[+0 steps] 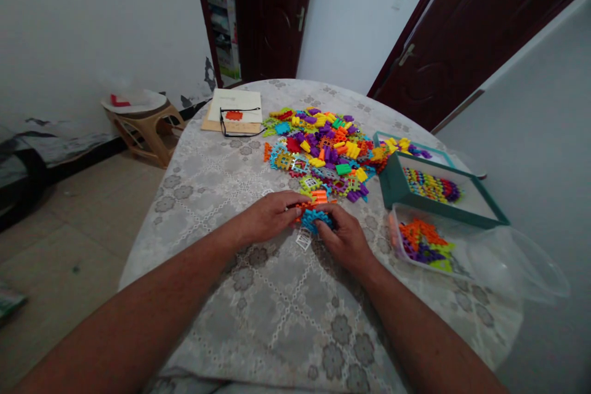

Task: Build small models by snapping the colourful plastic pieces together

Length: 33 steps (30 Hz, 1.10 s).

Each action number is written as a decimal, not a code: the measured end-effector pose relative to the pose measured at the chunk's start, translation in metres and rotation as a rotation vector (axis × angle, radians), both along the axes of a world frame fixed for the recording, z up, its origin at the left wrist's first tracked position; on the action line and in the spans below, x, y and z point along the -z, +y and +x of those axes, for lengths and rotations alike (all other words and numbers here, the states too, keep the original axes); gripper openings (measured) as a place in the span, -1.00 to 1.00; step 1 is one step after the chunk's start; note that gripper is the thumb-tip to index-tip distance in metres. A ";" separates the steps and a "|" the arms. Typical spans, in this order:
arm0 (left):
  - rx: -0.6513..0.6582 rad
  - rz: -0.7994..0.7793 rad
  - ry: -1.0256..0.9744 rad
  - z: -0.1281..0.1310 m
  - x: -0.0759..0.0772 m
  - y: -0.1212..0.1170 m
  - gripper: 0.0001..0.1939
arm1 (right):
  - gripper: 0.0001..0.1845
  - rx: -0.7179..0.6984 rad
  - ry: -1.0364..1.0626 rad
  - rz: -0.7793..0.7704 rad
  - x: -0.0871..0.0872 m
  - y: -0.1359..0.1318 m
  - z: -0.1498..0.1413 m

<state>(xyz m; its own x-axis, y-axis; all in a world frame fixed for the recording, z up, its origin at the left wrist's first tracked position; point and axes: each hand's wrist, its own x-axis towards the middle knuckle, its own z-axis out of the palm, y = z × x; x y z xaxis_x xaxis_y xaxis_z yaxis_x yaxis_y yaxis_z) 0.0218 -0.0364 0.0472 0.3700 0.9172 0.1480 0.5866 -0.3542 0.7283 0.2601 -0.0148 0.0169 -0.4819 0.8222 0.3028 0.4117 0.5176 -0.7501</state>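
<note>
Between my two hands, near the middle of the table, is a small group of plastic building pieces. My right hand point(344, 234) is closed on a blue toothed building piece point(314, 220), thumb in front and fingers behind. My left hand point(272, 215) pinches a red-orange building piece point(305, 206) that touches the blue one. Just beyond the fingers lie orange ribbed pieces point(319, 196). A white window-shaped piece point(303, 239) rests on the cloth below the hands. The large pile of colourful building pieces point(323, 141) spreads behind them.
At right stand a green box point(392, 181) with beaded-looking pieces and a clear plastic tub point(394, 234) of flat pieces, its clear lid point(517, 265) beside it. Black glasses point(242, 135) lie on papers point(235, 98) at the back left. A stool point(154, 129) stands beyond the table.
</note>
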 end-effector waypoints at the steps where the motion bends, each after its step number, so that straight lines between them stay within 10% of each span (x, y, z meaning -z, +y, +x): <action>1: 0.002 0.011 0.005 -0.001 0.001 0.001 -0.60 | -0.75 -0.005 0.001 -0.030 0.001 -0.001 0.000; 10: 0.048 0.046 0.019 0.002 -0.002 -0.001 -0.59 | -0.44 0.015 0.152 -0.143 0.005 0.000 -0.003; 15: -0.183 0.230 0.132 0.002 0.008 0.013 -0.62 | -0.80 0.111 0.117 -0.039 -0.010 0.003 0.002; 25: -0.123 0.214 0.292 0.013 0.037 0.029 -0.46 | -0.63 0.295 0.617 -0.676 -0.011 0.013 -0.001; 33: -0.141 0.129 0.031 0.017 0.020 0.020 -0.63 | -0.62 0.229 0.546 -0.719 -0.002 0.016 0.003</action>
